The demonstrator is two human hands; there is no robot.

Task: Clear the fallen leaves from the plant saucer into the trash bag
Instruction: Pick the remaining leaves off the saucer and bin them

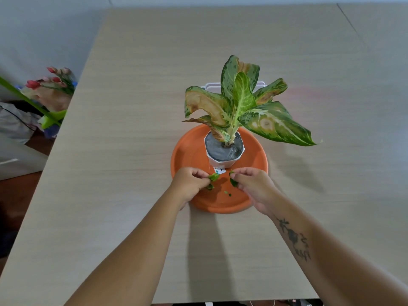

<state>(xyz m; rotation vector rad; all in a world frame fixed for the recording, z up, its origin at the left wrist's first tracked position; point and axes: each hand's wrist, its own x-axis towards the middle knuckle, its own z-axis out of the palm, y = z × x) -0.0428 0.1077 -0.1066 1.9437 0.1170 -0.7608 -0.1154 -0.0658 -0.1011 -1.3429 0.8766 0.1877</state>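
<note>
An orange round saucer (254, 188) sits on the table with a white pot (223, 161) holding a plant with green and brown leaves (240, 107). Over the saucer's near part, my left hand (189, 184) pinches green leaf pieces (213, 177). My right hand (251, 184) pinches other green leaf pieces (233, 181). Small green leaf bits (227, 192) lie on the saucer between my hands. No trash bag is identifiable in view.
The light wooden table (132, 151) spreads around the saucer. A white object (212, 86) stands behind the plant. Off the table's left edge are artificial tulips (53, 81), a green stick (33, 102) and a grey-white bag (15, 122).
</note>
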